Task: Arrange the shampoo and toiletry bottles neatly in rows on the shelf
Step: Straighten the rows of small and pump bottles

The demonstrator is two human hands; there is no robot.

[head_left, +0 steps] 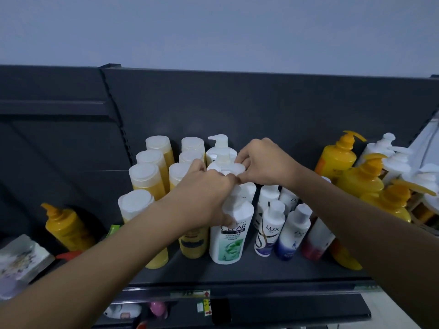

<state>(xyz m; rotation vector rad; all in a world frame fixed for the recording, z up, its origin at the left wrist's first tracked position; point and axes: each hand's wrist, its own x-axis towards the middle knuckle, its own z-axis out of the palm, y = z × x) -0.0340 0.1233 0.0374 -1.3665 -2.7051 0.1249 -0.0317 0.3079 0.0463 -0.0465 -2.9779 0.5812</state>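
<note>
"Two hands on the white row. Where do we have them?"

"Our left hand (204,186) is curled over the pump top of the CLEAR bottle (231,236), gripping it. That bottle stands upright at the front of the shelf (261,271), and we place everything else from it."

"And our right hand (263,162)?"

"Just behind the CLEAR bottle. Its fingertips pinch the pump neck of the white pump bottle (225,168) standing directly behind the CLEAR one. Behind that again is the rear pump bottle (221,144), close to the dark back panel (261,103)."

"What do we see left of the CLEAR bottle?"

"Yellow flip-cap bottles (148,178), upright in two rows running to the back. Well off to the left, a lone yellow pump bottle (66,230) stands apart from them."

"And right of it?"

"Just beside it is the LUX bottle (269,231), then the blue-bottomed bottle (292,233) and the red-bottomed bottle (317,241), with more white caps behind them. Our right forearm crosses over that group. Far to the right and further back stand the big yellow pump bottles (337,160), mixed with white ones. We cannot tell how those line up."
</note>
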